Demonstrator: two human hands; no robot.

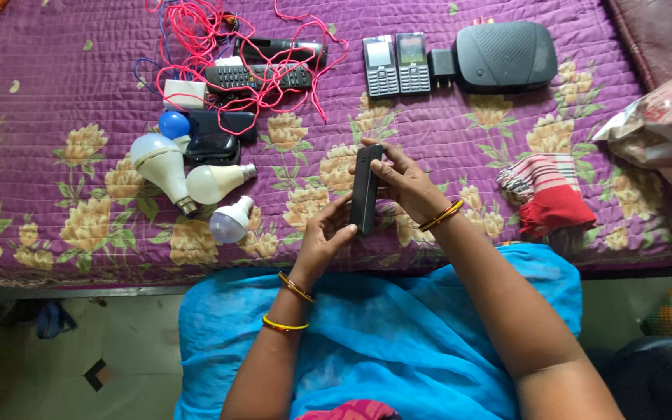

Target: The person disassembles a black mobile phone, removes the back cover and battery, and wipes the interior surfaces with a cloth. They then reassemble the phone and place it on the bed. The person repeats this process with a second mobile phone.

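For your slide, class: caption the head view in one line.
Both hands, left and right, hold a black phone above a purple floral quilt.

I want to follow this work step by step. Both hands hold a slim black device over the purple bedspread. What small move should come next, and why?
Probably turn the slim black device face up. The left hand grips its lower end, the right hand its top, and only a plain dark side shows, so nothing on it can be checked yet.

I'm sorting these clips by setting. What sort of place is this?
Probably a room in a home. The person sits at a bed or cot covered with a purple floral quilt, holding a dark phone-like handset in both hands, with household LED bulbs laid out on it.
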